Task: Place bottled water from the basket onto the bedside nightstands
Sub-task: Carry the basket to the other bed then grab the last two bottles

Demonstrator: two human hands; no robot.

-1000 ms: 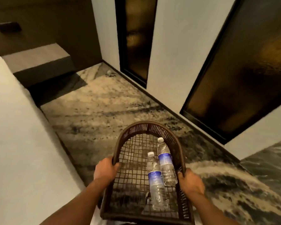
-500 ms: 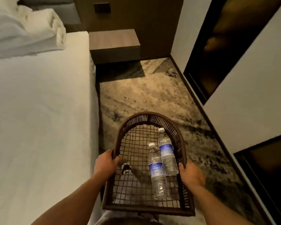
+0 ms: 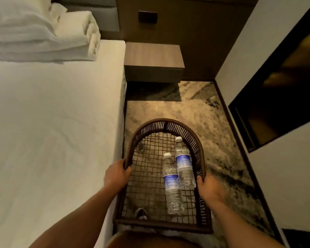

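Observation:
I carry a dark brown woven basket in front of me above the carpet. My left hand grips its left rim and my right hand grips its right rim. Two clear water bottles with blue labels and white caps lie side by side on the mesh bottom, toward the right: the nearer bottle and the farther bottle. A brown wooden nightstand with a bare top stands straight ahead, against the wood wall panel beside the bed.
A bed with a white sheet fills the left side, with folded white bedding near its head. A patterned carpet strip runs between bed and a white wall on the right, which carries a dark framed panel. A dark switch plate sits above the nightstand.
The view has swung left and moved along the carpet toward the nightstand, which is now straight ahead and nearer. Both hands keep the same grip on the basket; the bottles have not shifted.

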